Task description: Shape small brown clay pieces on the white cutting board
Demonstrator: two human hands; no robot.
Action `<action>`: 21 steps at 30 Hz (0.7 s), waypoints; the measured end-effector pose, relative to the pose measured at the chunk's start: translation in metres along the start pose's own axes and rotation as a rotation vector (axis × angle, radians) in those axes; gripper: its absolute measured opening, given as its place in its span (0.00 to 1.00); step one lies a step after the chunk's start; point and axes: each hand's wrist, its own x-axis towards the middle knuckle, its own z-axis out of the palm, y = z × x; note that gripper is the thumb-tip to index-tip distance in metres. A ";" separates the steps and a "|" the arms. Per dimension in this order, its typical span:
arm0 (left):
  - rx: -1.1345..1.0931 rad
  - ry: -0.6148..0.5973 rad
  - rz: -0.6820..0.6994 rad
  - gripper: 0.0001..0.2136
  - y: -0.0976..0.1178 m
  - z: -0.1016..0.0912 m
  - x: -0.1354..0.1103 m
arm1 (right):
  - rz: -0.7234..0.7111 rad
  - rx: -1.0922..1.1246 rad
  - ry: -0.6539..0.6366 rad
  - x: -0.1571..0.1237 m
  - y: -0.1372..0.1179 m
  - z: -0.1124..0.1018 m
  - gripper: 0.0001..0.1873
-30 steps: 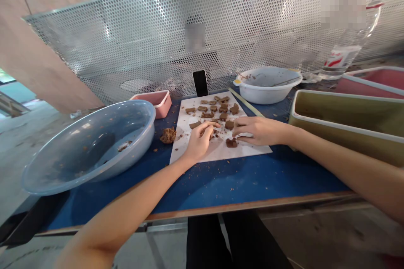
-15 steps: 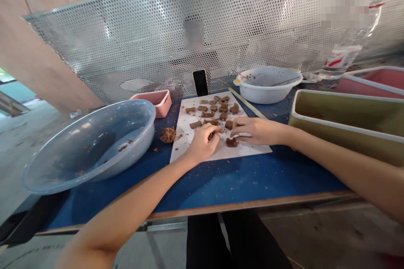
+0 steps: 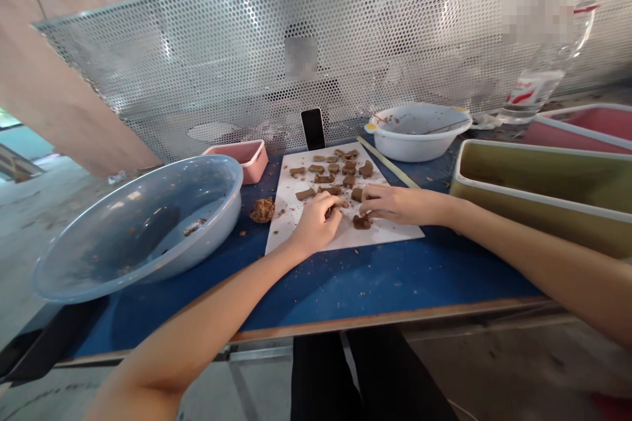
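A white board lies on the blue table, bearing several small brown clay-like pieces and scattered crumbs. My left hand rests on the board with its fingers curled in; a bit of brown material shows between thumb and forefinger, mostly covered. Close to it, my right hand reaches in from the right, bent fingertips and thumb on a darker brown clay-like piece near the board's front. Another brown block sits just behind those fingers, partly covered. Left of the board is a rough brown lump.
A big blue basin stands at left, with a small pink box behind it. A phone leans against the perforated metal panel. To the right are a white basin, a pale stick, an olive trough and a plastic bottle.
My right hand's fingers have drawn in slightly over the dark piece at the front. My left hand keeps almost the same place and pose.
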 end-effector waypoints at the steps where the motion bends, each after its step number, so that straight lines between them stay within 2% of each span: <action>1: 0.000 0.001 -0.001 0.10 0.000 0.000 0.000 | 0.000 0.010 -0.003 0.000 0.000 -0.001 0.17; 11: -0.005 0.002 -0.012 0.10 -0.001 0.000 0.000 | -0.018 0.025 0.030 -0.001 0.001 -0.002 0.15; 21: 0.002 -0.003 -0.018 0.11 0.001 0.000 0.000 | -0.070 -0.013 -0.017 -0.002 0.003 0.001 0.17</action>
